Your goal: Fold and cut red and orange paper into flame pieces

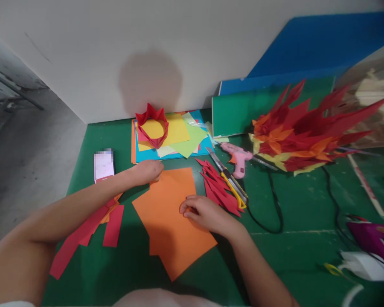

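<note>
Paper flames (307, 138), a pink glue gun (240, 161), a cutter (227, 176) and red cutouts (215, 186) crowd our bench (294, 251) to the right in our head view. Orange sheets (169, 213) lie before us: our left hand (148, 171) curls at their top edge, grip impossible to tell; our right hand (207, 213), loosely bent, narrow gap at the thumb, rests on them.

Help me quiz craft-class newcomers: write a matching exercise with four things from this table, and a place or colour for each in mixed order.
Things
1. Glue gun
2. Pointed red ring
3. Orange sheets
4. Phone

Places or colours
A. Beneath the right hand
B. Left of the coloured paper stack
C. Pink
D. On the coloured paper stack

Pairs: 1-C, 2-D, 3-A, 4-B
</note>
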Available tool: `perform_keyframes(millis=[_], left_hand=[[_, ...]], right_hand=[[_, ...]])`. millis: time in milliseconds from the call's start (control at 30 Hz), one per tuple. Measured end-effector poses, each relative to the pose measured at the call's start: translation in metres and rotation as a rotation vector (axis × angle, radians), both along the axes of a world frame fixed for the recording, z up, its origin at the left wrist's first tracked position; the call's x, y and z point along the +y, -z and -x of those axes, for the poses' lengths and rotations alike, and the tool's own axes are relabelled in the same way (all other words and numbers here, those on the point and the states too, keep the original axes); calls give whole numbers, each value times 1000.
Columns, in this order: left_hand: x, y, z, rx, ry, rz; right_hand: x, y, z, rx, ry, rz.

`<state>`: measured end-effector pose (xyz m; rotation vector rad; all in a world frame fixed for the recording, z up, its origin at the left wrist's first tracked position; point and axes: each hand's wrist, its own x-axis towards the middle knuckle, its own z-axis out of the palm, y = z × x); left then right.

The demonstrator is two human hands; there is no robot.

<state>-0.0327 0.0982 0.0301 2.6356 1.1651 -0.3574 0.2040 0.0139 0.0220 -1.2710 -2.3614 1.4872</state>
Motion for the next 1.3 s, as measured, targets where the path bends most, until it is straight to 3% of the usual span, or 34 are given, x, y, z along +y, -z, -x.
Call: perform_keyframes(millis=[300,600,867,1033,1167,1300], left_hand=[[-9,7,8,-179,-215,42],[-18,3,9,-337,-349,119],[-24,7,4,-377,-425,61],[-31,-2,16,-468,-530,5],[-46,-10,21,-595,-507,19],[-62,-6,13,-617,-496,98]], right_hand=[[1,2,-1,11,-1,-8],[0,-1,1,11,-5,-16],[-1,0,0,15,3,-11],[1,2,-3,45,24,10],[1,4,-4,108,50,17],[2,2,-6,195,138,-8]])
